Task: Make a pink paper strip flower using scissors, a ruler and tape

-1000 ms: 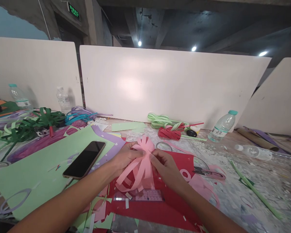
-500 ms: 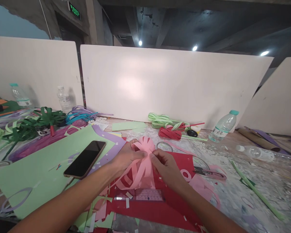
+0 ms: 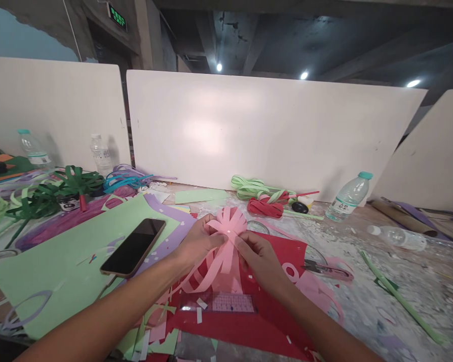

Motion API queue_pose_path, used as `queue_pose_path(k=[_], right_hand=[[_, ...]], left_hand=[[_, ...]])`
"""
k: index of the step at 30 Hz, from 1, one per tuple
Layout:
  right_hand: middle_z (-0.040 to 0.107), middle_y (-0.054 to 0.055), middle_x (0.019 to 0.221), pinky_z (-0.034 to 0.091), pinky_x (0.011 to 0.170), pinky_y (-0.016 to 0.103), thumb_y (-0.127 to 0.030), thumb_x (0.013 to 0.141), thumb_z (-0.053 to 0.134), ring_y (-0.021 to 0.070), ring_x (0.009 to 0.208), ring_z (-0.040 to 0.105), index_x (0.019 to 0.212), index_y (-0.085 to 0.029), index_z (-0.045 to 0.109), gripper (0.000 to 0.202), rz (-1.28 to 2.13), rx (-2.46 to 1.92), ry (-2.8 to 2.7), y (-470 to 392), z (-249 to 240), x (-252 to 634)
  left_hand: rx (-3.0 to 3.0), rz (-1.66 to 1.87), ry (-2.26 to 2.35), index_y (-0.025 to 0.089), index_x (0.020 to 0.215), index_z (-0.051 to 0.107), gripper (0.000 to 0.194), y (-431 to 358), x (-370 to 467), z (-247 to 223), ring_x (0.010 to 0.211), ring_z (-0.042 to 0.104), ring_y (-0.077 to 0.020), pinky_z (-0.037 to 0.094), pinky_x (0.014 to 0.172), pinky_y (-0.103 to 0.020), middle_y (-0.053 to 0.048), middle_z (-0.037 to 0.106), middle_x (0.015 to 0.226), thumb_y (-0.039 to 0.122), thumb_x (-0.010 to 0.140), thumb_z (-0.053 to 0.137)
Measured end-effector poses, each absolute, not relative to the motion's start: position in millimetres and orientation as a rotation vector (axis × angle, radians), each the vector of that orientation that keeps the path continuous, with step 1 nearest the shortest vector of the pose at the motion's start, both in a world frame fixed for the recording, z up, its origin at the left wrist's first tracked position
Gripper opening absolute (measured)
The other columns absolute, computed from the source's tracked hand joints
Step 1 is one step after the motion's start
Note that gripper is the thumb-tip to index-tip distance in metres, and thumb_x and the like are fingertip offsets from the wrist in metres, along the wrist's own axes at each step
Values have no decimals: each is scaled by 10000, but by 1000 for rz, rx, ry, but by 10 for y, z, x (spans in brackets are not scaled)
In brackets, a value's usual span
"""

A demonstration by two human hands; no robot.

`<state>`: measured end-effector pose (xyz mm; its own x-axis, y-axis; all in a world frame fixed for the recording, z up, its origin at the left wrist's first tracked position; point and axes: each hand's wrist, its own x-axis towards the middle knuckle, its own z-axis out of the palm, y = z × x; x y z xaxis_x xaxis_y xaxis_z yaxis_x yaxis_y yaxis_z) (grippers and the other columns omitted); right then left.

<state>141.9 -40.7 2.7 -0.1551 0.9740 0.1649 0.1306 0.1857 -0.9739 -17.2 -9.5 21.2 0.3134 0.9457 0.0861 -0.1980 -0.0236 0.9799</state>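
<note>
A pink paper-strip flower (image 3: pixel 230 221) is held up between my two hands, its loops fanned round a centre and longer strips hanging below. My left hand (image 3: pixel 204 240) pinches it from the left, thumb near the centre. On the other side my right hand (image 3: pixel 255 251) grips it with thumb and fingers pressed together. Beneath lie red paper (image 3: pixel 275 311) and a clear ruler (image 3: pixel 234 302) with small paper scraps on it.
A phone (image 3: pixel 134 247) rests on green paper (image 3: pixel 68 251) at left. Scissors (image 3: pixel 328 270) and a pink ring (image 3: pixel 290 272) lie at right. A bottle (image 3: pixel 349 197) stands by the white partition (image 3: pixel 279 130); red and green strip bundles lie behind my hands.
The flower's top has tipped toward me and spread, so its centre and radiating loops show more. Both hands keep hold of it in nearly the same place.
</note>
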Motion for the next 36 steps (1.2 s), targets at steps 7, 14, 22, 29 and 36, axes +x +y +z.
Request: queue_pose_path(k=[7, 14, 22, 29, 36], right_hand=[[491, -18, 570, 351, 510, 251, -421, 870, 495, 120, 517, 457, 606, -187, 479, 353, 1097, -1129, -1569, -394, 76, 1417], [389, -32, 554, 282, 510, 251, -376, 868, 477, 116, 526, 364, 559, -191, 407, 367, 994, -1132, -1631, -391, 131, 1418], [389, -30, 582, 311, 522, 247, -384, 840, 515, 121, 548, 379, 592, -190, 445, 322, 898, -1098, -1600, -401, 194, 1454], [442, -24, 581, 340, 520, 251, -403, 839, 520, 122, 537, 420, 629, -188, 509, 301, 923, -1080, -1560, -424, 207, 1450], [522, 4, 630, 359, 577, 271, -380, 814, 554, 148, 606, 466, 637, -186, 555, 262, 937, -1124, -1624, -361, 222, 1529]], left_hand=[[1256, 1074, 876, 194, 679, 386, 346, -6, -258, 316, 571, 434, -88, 329, 580, -217, 78, 435, 608, 196, 569, 714], [1412, 969, 912, 193, 660, 380, 381, 124, -271, 455, 516, 375, -75, 263, 516, -210, 88, 388, 571, 243, 560, 744], [1456, 1002, 884, 207, 704, 350, 395, 111, -194, 585, 486, 349, -60, 237, 490, -193, 104, 423, 536, 215, 586, 727], [1472, 1006, 912, 218, 775, 356, 404, 26, -138, 642, 510, 381, -70, 265, 499, -197, 76, 504, 613, 245, 603, 721], [1526, 1032, 959, 219, 696, 327, 443, 227, -144, 907, 503, 361, -77, 268, 479, -202, 88, 382, 575, 198, 538, 741]])
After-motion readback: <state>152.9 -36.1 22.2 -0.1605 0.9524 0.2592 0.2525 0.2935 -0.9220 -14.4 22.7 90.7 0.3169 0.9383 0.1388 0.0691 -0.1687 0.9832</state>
